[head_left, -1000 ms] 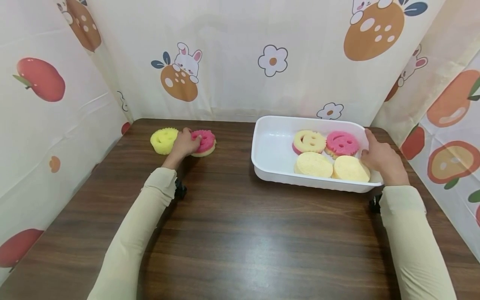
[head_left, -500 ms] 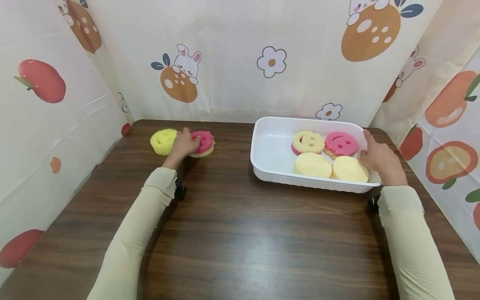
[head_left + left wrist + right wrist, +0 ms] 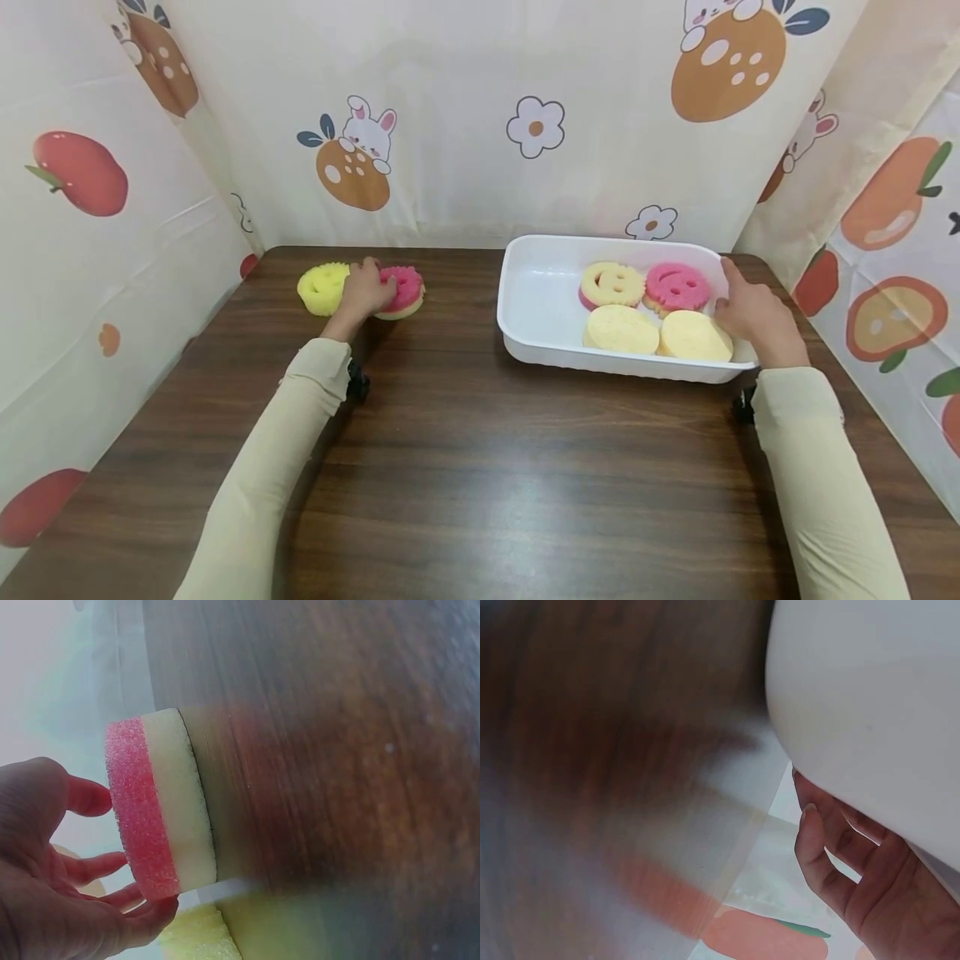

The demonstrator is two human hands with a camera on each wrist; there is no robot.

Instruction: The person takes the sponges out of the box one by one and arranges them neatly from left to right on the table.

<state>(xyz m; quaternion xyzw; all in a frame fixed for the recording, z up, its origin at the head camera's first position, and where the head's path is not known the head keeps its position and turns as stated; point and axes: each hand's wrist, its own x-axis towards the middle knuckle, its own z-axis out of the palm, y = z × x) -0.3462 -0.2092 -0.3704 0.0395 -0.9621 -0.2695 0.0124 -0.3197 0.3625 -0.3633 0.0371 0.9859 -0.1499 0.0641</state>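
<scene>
Head view: left hand (image 3: 363, 290) gripped the far-left pink sponge (image 3: 407, 286);
it lay right of that hand; right hand (image 3: 761, 323) gripped the right rim of the white tray (image 3: 551, 353).

Six sponges (image 3: 621, 331) are here: four inside one white tray (image 3: 540, 296) and two on one table (image 3: 525, 483).

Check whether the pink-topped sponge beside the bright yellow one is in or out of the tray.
Out: the pink-topped sponge lies on the table, with wood showing between it and the tray.
</scene>
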